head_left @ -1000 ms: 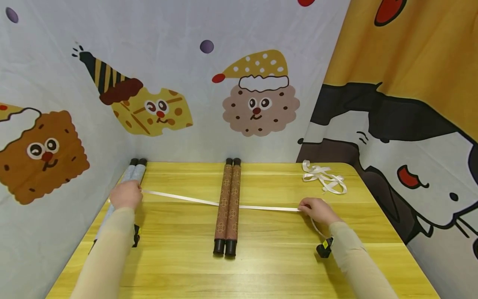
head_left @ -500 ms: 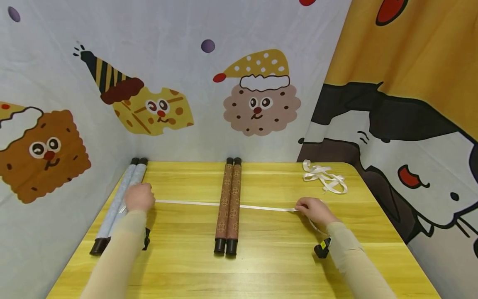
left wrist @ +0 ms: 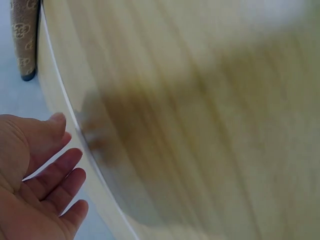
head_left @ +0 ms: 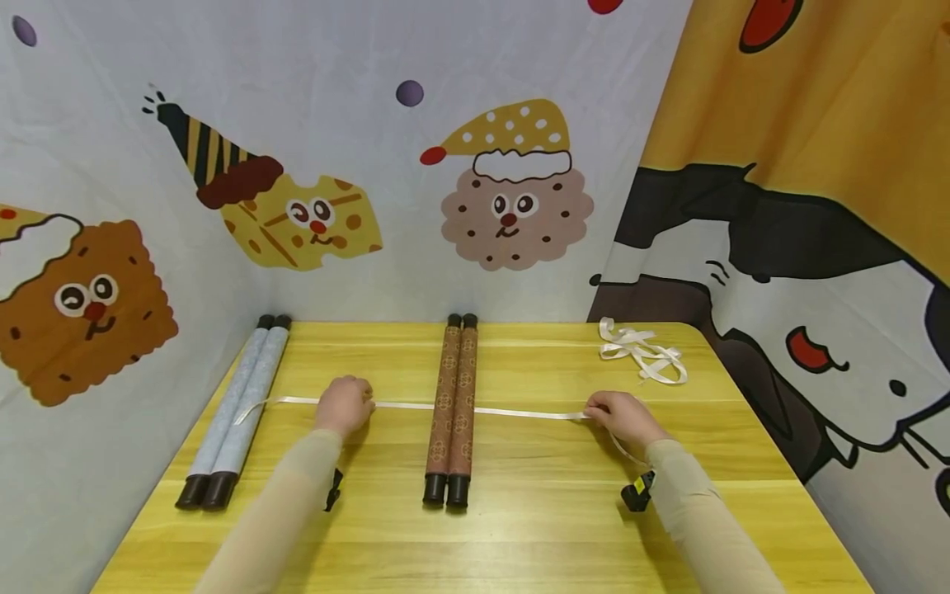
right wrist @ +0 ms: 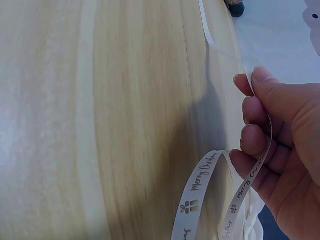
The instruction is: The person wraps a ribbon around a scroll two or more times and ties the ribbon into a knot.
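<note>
A narrow white ribbon (head_left: 404,405) runs across the table under a pair of brown patterned scrolls (head_left: 454,396) with dark end caps. My right hand (head_left: 625,417) pinches it between thumb and index finger; gold "Merry Christmas" print shows on the slack ribbon (right wrist: 194,192) hanging past the palm. Left of the scrolls, my left hand (head_left: 345,404) is low over the ribbon. In the left wrist view that hand (left wrist: 37,180) has loosely bent fingers with nothing between them. The ribbon's left end curls up onto two pale blue scrolls (head_left: 241,404).
A loose heap of white ribbon (head_left: 646,355) lies at the back right of the wooden table (head_left: 549,528). A cloth with cartoon prints (head_left: 334,66) hangs close behind the table, and a yellow and black cloth (head_left: 816,124) hangs on the right.
My left hand has moved right from the blue scrolls along the ribbon, leaving the ribbon's left end lying on them. The ribbon's left part has come down lower. My right hand barely shifts.
</note>
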The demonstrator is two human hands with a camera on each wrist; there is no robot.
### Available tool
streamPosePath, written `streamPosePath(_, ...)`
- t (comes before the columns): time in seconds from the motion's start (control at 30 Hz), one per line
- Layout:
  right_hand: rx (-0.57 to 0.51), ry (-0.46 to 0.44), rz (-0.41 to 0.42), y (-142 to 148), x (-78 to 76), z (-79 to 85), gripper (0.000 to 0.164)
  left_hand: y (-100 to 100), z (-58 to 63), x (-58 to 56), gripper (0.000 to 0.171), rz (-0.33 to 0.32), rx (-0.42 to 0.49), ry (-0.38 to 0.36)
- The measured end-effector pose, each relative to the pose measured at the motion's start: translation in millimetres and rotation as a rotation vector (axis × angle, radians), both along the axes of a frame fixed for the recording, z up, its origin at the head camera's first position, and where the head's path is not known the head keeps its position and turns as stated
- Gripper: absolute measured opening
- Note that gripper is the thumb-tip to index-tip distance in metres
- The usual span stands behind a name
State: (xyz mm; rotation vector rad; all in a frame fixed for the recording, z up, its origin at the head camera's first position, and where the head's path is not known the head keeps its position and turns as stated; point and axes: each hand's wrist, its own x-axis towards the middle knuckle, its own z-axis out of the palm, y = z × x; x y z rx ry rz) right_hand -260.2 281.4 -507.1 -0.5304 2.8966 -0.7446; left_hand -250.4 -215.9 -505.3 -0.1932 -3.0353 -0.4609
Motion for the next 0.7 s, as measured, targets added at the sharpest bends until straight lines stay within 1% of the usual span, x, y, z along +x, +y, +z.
streamPosePath(0.13,-0.009,-0.011,-0.007,0.6,1.2,0.2,0.011,5.6,-3.9,0.2,0.012,0.002,0.002,-0.023)
streamPosePath(0.3,-0.01,-0.005,-0.005,0.9,1.1,0.8,0.009,6.4,-9.3,-0.2,0.017,0.021,-0.002,-0.056)
streamPosePath(0.4,-0.013,-0.006,-0.004,0.2,1.2,2.0,0.009,5.6,-11.0,0.1,0.015,0.027,-0.006,-0.07)
streamPosePath(0.53,-0.028,-0.006,-0.001,0.1,1.3,3.6,0.01,3.3,-8.2,-0.4,0.013,0.047,0.024,-0.084)
streamPosePath(0.7,-0.039,0.021,0.016,2.4,-1.3,4.3,0.01,-6.4,0.6,-2.8,0.014,0.083,0.061,-0.084)
